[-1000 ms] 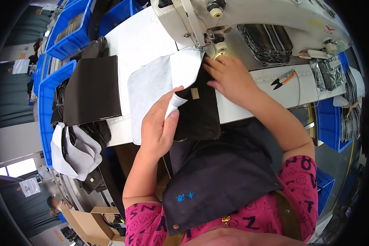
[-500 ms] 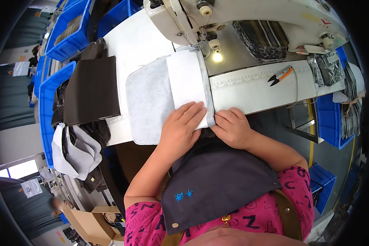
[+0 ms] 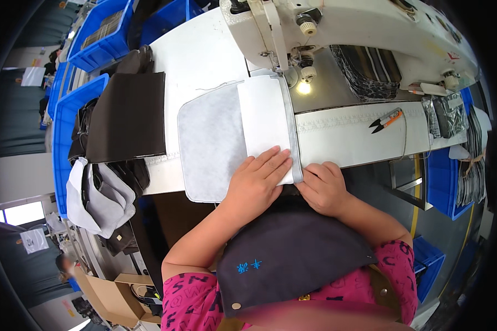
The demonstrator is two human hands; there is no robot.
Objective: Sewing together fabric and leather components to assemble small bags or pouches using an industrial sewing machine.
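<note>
A light grey fabric piece (image 3: 210,143) with a white panel (image 3: 262,116) along its right side and a narrow grey edge strip lies on the sewing table, its top end at the foot of the white sewing machine (image 3: 370,27). My left hand (image 3: 259,179) lies open on the panel's lower end, fingers stretched out on it. My right hand (image 3: 323,187) is closed on the lower right corner of the piece at the edge strip, fingertips pressed together there. Orange-handled thread snips (image 3: 385,120) lie to the right of the piece.
Brown folded fabric (image 3: 127,116) and loose grey pieces (image 3: 102,196) sit at the left beside blue crates (image 3: 63,127). Stacked striped pieces (image 3: 364,71) lie under the machine arm, bagged pieces (image 3: 444,116) at the right edge. A blurred person (image 3: 66,263) is far left.
The piece's dark side, showing earlier, is now hidden under the white and grey. Both hands moved from higher up to its lower end; my left flattened onto the panel, my right closed on the edge.
</note>
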